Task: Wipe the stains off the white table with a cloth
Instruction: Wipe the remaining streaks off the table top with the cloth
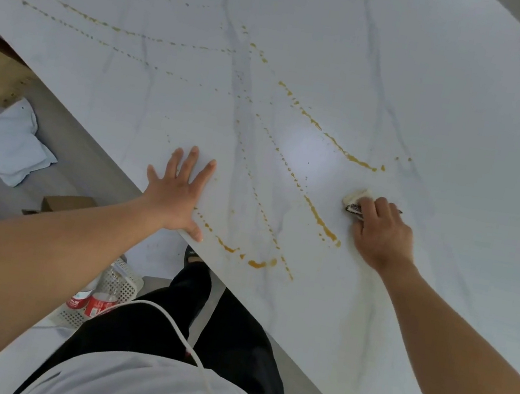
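The left hand (180, 190) lies flat on the white table (441, 89), fingers straight and spread, holding nothing, thumb at the near edge, apparently as a brace. Far to its left, dotted amber trails (108, 28) cross the far part of the top. Just right of this hand a puddled streak (258, 263) sits by the near edge, and further right a thick short streak (321, 222) lies between the hands, its near end just beside the right hand (383, 234). That hand is curled round a bunched cloth (355, 202), pressing it to the surface. Beyond the cloth runs a curved streak (345, 149). Wiping looks barely begun, as most stains remain. The next move likely calls for dragging the cloth left over the thick short streak under firm pressure.
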Action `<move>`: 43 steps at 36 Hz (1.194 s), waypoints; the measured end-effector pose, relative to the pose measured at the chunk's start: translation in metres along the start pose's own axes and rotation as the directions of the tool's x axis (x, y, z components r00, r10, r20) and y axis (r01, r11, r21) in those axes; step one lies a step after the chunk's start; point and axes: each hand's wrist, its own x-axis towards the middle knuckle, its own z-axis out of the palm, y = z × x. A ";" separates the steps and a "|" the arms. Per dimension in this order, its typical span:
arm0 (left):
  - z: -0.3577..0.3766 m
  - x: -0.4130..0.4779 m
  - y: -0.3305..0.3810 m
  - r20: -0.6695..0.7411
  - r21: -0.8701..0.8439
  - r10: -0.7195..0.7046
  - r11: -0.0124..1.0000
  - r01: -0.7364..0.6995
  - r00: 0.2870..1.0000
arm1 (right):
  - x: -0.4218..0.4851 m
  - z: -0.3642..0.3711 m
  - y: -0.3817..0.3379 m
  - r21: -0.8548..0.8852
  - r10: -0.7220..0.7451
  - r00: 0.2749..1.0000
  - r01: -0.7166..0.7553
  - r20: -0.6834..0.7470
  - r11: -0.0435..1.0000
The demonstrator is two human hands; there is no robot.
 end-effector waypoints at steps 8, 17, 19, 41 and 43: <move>0.002 0.001 0.000 -0.011 -0.001 0.001 1.000 -0.001 1.000 | 0.016 -0.015 0.001 0.122 0.348 0.937 -0.343 -0.017 0.931; 0.002 0.003 -0.001 -0.010 -0.014 0.004 1.000 -0.004 1.000 | -0.011 0.000 -0.011 -0.014 -0.100 0.993 0.101 0.066 0.995; 0.003 0.003 -0.002 -0.010 -0.014 0.004 1.000 -0.004 1.000 | -0.005 -0.001 -0.011 0.056 0.061 0.997 -0.064 0.039 0.996; 0.002 0.003 -0.004 -0.007 -0.042 0.020 0.999 -0.020 1.000 | -0.004 0.004 -0.040 0.184 0.432 0.901 -0.419 -0.035 0.889; 0.003 0.004 -0.004 -0.009 -0.043 0.026 0.999 -0.027 1.000 | -0.016 0.011 -0.051 0.110 0.265 0.963 -0.258 -0.049 0.960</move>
